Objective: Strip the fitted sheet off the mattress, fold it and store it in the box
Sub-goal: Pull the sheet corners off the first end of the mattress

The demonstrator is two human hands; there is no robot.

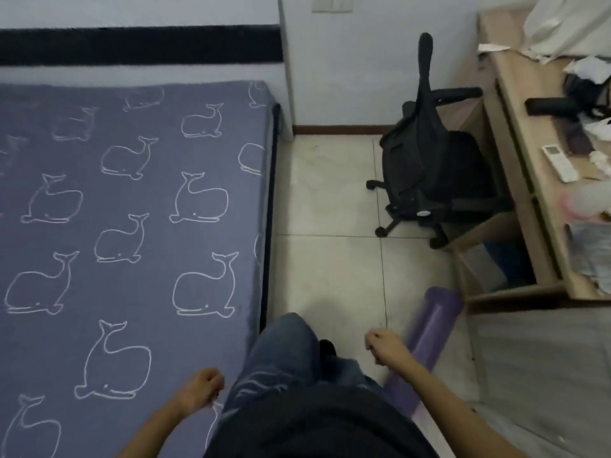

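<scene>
The fitted sheet (139,200) is blue-grey with white whale outlines and lies stretched flat over the mattress, which fills the left half of the view. My left hand (203,390) hovers over the sheet's right edge near the bottom of the view, fingers curled with nothing in them. My right hand (385,347) is a loose fist above the tiled floor, apart from the bed, holding nothing. My leg in jeans (284,355) stands between both hands beside the mattress edge. No box is in view.
A black office chair (429,166) stands on the tiled floor (330,259) to the right of the bed. A wooden desk (529,133) with clutter and a remote (559,162) lines the right side. A purple roll (426,345) lies on the floor by my right hand.
</scene>
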